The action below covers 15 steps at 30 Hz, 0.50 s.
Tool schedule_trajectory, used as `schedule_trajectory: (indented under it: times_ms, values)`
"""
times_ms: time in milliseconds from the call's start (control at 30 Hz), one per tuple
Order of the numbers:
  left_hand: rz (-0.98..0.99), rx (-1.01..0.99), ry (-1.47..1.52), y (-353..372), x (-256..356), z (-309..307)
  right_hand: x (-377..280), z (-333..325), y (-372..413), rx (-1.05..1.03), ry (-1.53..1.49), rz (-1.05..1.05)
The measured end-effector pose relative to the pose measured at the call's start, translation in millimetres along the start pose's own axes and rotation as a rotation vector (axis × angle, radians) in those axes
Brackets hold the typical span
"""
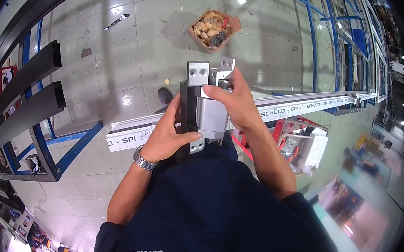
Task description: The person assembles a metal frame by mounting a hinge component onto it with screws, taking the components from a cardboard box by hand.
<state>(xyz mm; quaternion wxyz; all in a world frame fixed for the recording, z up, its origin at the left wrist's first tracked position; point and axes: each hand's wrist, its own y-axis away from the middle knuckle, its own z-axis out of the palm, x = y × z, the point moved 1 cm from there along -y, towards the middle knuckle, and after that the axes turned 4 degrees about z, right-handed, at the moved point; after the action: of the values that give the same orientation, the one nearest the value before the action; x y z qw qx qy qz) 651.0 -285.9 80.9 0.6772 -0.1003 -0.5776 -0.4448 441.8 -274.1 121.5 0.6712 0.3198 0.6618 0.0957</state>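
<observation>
A chunky silver and black metal fitting [212, 117] is held up in front of my body; it looks like a heavy door hinge. Its end plates have round screw holes. My left hand [164, 137], with a metal watch at the wrist, grips the black side, thumb across the lower part. On the other side my right hand [240, 104] is closed around the upper part, its thumb pressing near the top plate. The palms hide parts of the fitting. Beneath it, a long white-wrapped profile [283, 112] with printed lettering runs across.
Dark profiles [39, 102] jut in from the left over a blue and black frame [80, 147]. A cardboard box [199, 42] of wood blocks sits on the tiled floor ahead. Blue racks [310, 33] stand at right, and a red-framed cart [280, 135] is close by my right arm.
</observation>
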Motion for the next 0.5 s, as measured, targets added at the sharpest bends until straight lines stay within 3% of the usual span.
schedule_trajectory:
  times_ms: [500]
  values:
    - [0.043, 0.029, 0.222, 3.4, 1.6, -8.7, -13.3, 4.4, -11.9, -0.154, -0.212, 0.116]
